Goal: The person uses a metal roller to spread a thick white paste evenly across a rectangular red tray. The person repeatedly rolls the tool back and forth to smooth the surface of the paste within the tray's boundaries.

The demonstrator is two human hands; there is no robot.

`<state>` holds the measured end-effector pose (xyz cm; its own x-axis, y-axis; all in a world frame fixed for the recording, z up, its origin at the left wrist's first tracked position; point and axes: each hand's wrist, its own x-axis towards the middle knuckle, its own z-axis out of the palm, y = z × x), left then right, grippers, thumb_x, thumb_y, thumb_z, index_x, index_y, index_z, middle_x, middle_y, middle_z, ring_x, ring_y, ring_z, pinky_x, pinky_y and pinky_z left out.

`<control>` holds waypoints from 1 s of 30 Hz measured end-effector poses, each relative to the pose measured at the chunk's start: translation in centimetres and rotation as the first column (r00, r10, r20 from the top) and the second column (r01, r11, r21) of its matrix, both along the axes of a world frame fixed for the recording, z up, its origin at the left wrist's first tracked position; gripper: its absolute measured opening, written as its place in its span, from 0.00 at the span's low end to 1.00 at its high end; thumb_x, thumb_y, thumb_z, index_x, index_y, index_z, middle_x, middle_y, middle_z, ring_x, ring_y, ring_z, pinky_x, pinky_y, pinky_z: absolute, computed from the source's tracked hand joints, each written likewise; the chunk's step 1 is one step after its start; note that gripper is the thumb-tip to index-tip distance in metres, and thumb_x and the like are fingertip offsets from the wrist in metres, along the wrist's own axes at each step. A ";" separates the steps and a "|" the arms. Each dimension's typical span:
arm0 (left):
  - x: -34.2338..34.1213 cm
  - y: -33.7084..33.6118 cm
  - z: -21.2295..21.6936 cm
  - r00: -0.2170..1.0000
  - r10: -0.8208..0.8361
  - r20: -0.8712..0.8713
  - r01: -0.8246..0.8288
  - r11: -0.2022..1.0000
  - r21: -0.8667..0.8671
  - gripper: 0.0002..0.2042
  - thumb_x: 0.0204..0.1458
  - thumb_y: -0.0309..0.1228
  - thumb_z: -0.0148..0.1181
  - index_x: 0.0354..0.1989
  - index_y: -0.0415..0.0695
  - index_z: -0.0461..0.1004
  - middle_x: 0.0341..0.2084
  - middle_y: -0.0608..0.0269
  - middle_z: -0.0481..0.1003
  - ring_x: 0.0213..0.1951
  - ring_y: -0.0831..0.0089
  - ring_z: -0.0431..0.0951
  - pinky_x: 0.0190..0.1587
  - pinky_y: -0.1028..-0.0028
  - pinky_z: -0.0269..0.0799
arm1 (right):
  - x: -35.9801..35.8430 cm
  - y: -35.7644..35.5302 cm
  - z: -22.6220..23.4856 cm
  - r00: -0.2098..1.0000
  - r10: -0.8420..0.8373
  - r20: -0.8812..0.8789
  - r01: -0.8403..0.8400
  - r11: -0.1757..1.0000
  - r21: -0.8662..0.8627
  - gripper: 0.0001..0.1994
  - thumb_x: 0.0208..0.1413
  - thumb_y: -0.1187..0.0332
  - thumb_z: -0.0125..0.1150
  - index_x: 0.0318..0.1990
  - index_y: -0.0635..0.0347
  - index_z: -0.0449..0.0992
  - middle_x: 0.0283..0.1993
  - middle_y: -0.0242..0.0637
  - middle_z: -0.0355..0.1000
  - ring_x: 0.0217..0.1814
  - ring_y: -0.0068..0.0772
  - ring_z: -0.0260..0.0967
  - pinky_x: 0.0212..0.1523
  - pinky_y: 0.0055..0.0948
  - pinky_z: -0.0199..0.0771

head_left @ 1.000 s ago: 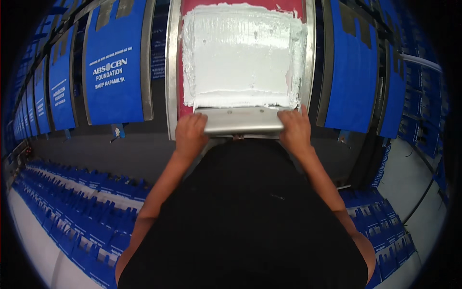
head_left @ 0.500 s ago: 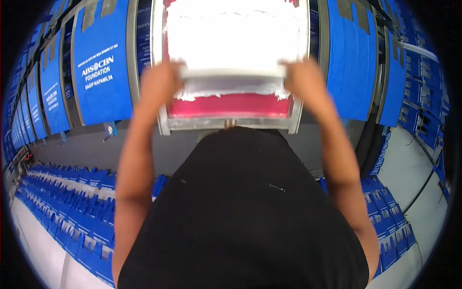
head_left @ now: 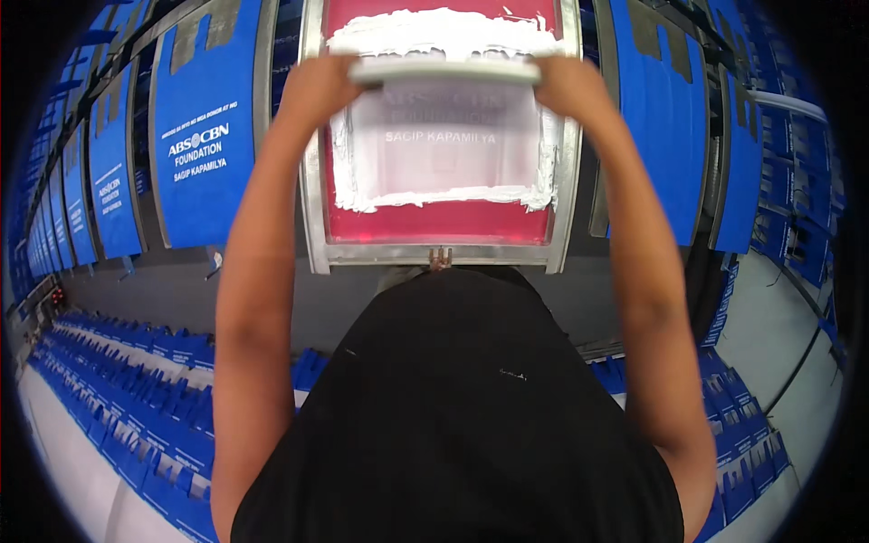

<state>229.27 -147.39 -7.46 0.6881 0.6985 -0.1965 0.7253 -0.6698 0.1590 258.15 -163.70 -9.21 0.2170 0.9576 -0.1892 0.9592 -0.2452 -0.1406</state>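
A squeegee (head_left: 444, 71) with a pale bar lies crosswise over a screen-printing frame (head_left: 315, 204). My left hand (head_left: 319, 89) is closed on its left end and my right hand (head_left: 570, 87) on its right end. The frame has metal sides and a red-pink mesh border (head_left: 434, 220). Thick white ink (head_left: 444, 29) is heaped beyond the squeegee. On the near side, a thin, translucent white film covers the middle of the mesh, and pale lettering shows through it. A ridge of white ink (head_left: 453, 196) rims this area. The squeegee's blade edge is blurred.
Blue printed pieces (head_left: 204, 136) with cut-out ends lie on boards left of the frame, and similar blue pieces (head_left: 656, 118) lie to its right. A small metal fitting (head_left: 440, 259) sits at the frame's near edge. Rows of blue pieces (head_left: 136, 389) fill racks behind on both sides.
Both hands and the squeegee have moved away from my body across the screen. The thick white ink over the middle has thinned, uncovering lettering, and white ink now lies at the far end.
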 end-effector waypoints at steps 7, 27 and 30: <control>-8.8 -15.3 -2.8 0.939 -0.060 0.339 0.077 0.996 -0.036 0.16 0.29 0.22 0.65 0.33 0.45 0.78 0.29 0.57 0.77 0.36 0.55 0.76 0.42 0.60 0.71 | -9.1 -15.1 -0.4 0.977 -0.026 -0.213 0.018 0.999 -0.042 0.22 0.36 0.78 0.60 0.44 0.51 0.79 0.36 0.42 0.77 0.45 0.43 0.73 0.67 0.49 0.54; -3.6 -8.5 -2.9 0.980 0.053 0.191 -0.044 0.998 -0.052 0.12 0.35 0.27 0.66 0.33 0.46 0.78 0.28 0.51 0.76 0.36 0.53 0.76 0.40 0.59 0.73 | -4.9 -8.4 -2.0 0.995 0.015 -0.099 -0.013 1.000 0.017 0.16 0.41 0.74 0.58 0.41 0.50 0.79 0.31 0.44 0.76 0.40 0.45 0.74 0.60 0.50 0.60; 2.1 0.1 -1.9 0.996 0.052 0.070 -0.054 0.998 0.031 0.17 0.40 0.40 0.69 0.40 0.49 0.79 0.31 0.50 0.78 0.37 0.54 0.79 0.41 0.60 0.75 | 0.1 0.7 -1.8 1.000 -0.005 -0.019 0.005 1.000 -0.006 0.17 0.39 0.70 0.60 0.41 0.49 0.79 0.33 0.43 0.77 0.40 0.45 0.75 0.50 0.44 0.70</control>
<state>231.36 -147.30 -9.35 0.6611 0.7396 -0.1260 0.7479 -0.6364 0.1888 258.25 -163.03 -10.96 0.2181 0.9553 -0.1995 0.9552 -0.2509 -0.1572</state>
